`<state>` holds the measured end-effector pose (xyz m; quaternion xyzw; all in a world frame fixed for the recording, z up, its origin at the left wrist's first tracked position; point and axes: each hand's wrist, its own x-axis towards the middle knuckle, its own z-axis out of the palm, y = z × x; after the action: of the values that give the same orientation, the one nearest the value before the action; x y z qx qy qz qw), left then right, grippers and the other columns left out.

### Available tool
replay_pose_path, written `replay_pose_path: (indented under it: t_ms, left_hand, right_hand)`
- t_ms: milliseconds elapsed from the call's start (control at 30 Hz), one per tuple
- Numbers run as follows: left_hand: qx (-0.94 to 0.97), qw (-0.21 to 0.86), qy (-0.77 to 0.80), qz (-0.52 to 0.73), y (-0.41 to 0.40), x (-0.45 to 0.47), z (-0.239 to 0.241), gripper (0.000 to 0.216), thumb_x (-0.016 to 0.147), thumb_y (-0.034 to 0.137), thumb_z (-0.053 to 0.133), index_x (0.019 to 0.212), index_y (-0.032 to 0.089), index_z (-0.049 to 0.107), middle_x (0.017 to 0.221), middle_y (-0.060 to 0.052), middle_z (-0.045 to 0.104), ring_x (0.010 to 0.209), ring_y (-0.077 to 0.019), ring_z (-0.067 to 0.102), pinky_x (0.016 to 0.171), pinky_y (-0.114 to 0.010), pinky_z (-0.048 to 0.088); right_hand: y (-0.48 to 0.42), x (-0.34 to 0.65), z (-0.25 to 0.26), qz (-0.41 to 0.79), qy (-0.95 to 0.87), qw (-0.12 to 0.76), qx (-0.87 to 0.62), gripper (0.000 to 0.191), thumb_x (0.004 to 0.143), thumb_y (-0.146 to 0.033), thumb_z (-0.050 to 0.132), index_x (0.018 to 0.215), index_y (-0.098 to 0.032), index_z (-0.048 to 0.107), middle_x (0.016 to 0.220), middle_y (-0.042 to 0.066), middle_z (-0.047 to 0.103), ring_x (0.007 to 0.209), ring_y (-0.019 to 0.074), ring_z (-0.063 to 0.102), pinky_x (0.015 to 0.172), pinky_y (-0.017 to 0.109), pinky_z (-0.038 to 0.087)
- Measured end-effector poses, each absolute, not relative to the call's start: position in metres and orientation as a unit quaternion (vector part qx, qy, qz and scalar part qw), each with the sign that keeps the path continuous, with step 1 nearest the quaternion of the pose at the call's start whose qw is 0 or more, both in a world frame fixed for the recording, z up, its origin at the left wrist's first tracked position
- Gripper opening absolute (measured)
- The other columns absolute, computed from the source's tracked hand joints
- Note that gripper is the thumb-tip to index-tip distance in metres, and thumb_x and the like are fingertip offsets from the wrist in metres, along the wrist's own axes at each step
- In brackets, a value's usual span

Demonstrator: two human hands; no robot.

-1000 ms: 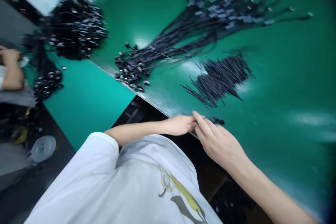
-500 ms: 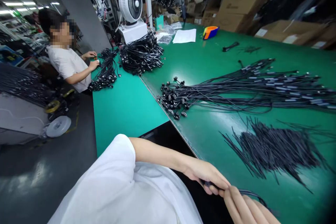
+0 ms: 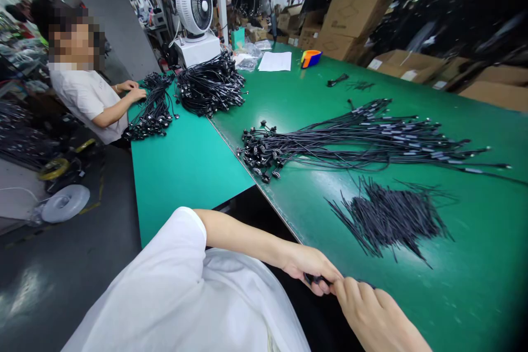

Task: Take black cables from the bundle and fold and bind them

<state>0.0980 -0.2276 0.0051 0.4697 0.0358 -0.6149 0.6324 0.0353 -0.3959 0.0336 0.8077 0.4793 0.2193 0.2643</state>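
At the near edge of the green table point(image 3: 466, 297), my left hand point(image 3: 311, 267) is closed round a black cable point(image 3: 309, 278), of which only a short dark piece shows. My right hand point(image 3: 367, 305) meets it fingertip to fingertip, its fingers pinched on the same cable; the grip itself is hidden under the fingers. Beyond my hands lies a loose heap of short black ties point(image 3: 396, 217). Farther back, a long bundle of black cables point(image 3: 330, 140) stretches across the table, with connectors gathered at its left end.
A co-worker point(image 3: 88, 77) sits at the left, hands on another cable pile point(image 3: 152, 107). A thick cable heap point(image 3: 212, 85) lies before a white fan point(image 3: 193, 3). Paper point(image 3: 275, 61), an orange-and-blue object point(image 3: 311, 59) and cardboard boxes point(image 3: 346, 22) stand towards the back.
The view has turned slightly right, so the scene sits farther left. My right hand has rolled over, its back now facing up. The cable loop beside it is now mostly hidden.
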Motion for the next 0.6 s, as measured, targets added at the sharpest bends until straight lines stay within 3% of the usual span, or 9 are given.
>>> replay_pose_path:
  t_ms: [100, 267, 367, 500, 600]
  left_hand:
    - [0.547, 0.630, 0.005, -0.551, -0.233, 0.089, 0.007, 0.024, 0.085, 0.000, 0.045, 0.072, 0.014, 0.058, 0.058, 0.005, 0.045, 0.054, -0.0073, 0.038, 0.059, -0.023, 0.032]
    - [0.533, 0.704, 0.015, -0.469, -0.245, 0.089, 0.005, 0.026, 0.087, 0.008, 0.042, 0.066, 0.014, 0.056, 0.065, 0.003, 0.050, 0.062, -0.0092, 0.043, 0.068, -0.026, 0.035]
    - [0.454, 0.773, 0.065, -0.438, -0.248, 0.096, 0.004, 0.018, 0.083, 0.020, 0.058, 0.066, 0.014, 0.055, 0.067, 0.003, 0.051, 0.066, -0.0100, 0.044, 0.075, -0.028, 0.037]
    - [0.491, 0.791, -0.050, -0.361, -0.238, 0.106, 0.015, 0.004, 0.073, 0.016, 0.068, 0.073, 0.014, 0.065, 0.081, 0.000, 0.056, 0.088, -0.0139, 0.053, 0.098, -0.031, 0.039]
    - [0.599, 0.708, -0.231, -0.295, -0.225, 0.108, 0.027, 0.013, 0.078, 0.010, 0.059, 0.072, 0.016, 0.069, 0.090, -0.002, 0.055, 0.105, -0.0153, 0.052, 0.110, -0.030, 0.033]
  right_hand:
    - [-0.396, 0.037, 0.030, 0.228, 0.446, 0.232, 0.834, 0.026, 0.082, 0.001, 0.049, 0.064, -0.018, 0.054, 0.058, 0.003, 0.047, 0.051, 0.0186, 0.049, 0.053, 0.032, 0.033]
    - [-0.409, 0.045, 0.025, 0.195, 0.360, 0.053, 0.911, 0.023, 0.088, -0.009, 0.048, 0.069, -0.019, 0.057, 0.056, -0.001, 0.052, 0.045, 0.0138, 0.051, 0.049, 0.028, 0.031]
    - [-0.403, 0.043, 0.025, 0.143, 0.173, -0.125, 0.966, 0.034, 0.095, -0.034, 0.046, 0.067, -0.020, 0.060, 0.058, 0.000, 0.060, 0.048, 0.0126, 0.056, 0.046, 0.023, 0.034]
    - [-0.393, 0.040, 0.019, 0.052, -0.044, -0.424, 0.903, 0.045, 0.084, -0.059, 0.051, 0.076, -0.018, 0.070, 0.069, 0.003, 0.070, 0.061, 0.0167, 0.065, 0.056, 0.019, 0.050]
    - [-0.398, 0.043, 0.018, -0.009, -0.081, -0.502, 0.861, 0.049, 0.072, -0.065, 0.057, 0.068, -0.018, 0.069, 0.069, 0.003, 0.069, 0.062, 0.0180, 0.064, 0.054, 0.019, 0.051]
